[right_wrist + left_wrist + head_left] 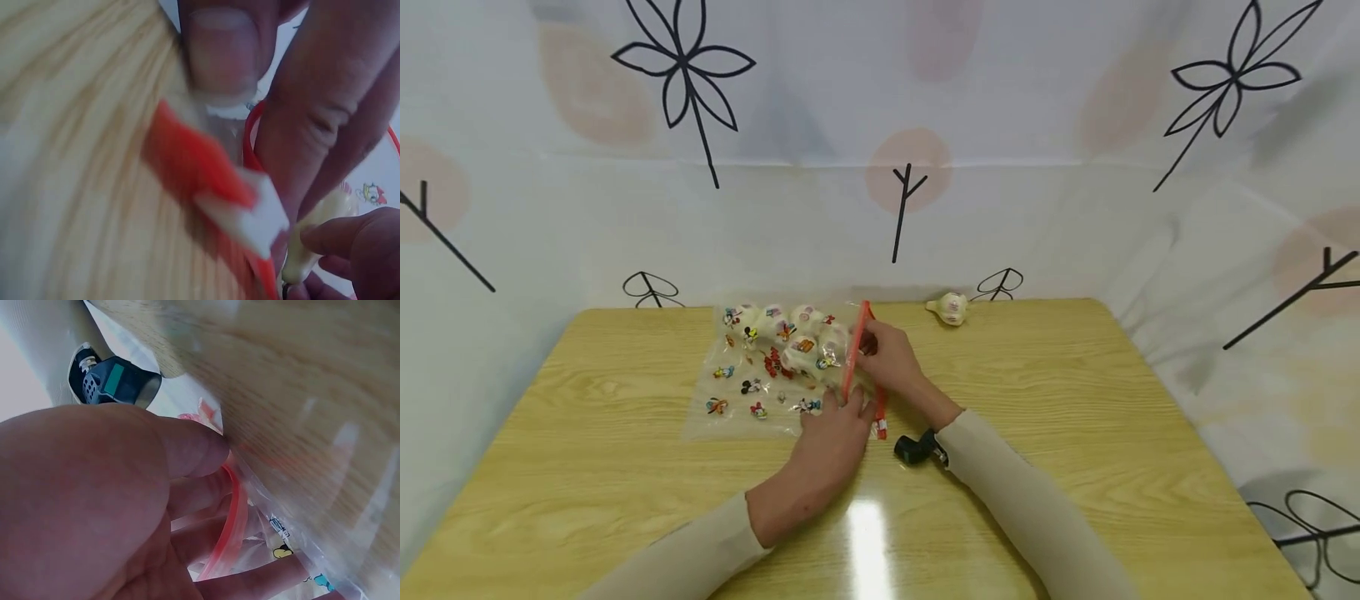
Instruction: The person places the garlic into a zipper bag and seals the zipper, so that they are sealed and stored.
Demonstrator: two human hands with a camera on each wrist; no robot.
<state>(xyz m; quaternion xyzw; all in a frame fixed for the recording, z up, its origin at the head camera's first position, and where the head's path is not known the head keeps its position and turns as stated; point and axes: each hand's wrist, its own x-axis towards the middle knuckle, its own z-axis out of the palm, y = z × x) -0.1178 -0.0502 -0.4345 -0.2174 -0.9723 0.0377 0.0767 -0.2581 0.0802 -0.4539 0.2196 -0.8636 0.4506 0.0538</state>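
Roughly, bagging looks mostly done: several garlic bulbs (pixel 801 352) sit inside the printed clear bag (pixel 756 386), left of centre near the counter's (pixel 1052 467) far edge. Right hand (pixel 891 358) is at the bag mouth, thumb and fingers clamped on a pale bulb (pixel 301 253). Left hand (pixel 835 442) seems to pinch the mouth near the red zip strip (pixel 853 362); fingertips partly hidden. Remaining, I'd judge: that bulb, one loose bulb (pixel 952 308) at the far edge right of the bag, then sealing. Room: tight at the far edge, fabric backdrop (pixel 820 225) just behind. Bare counter toward the right and left edges.
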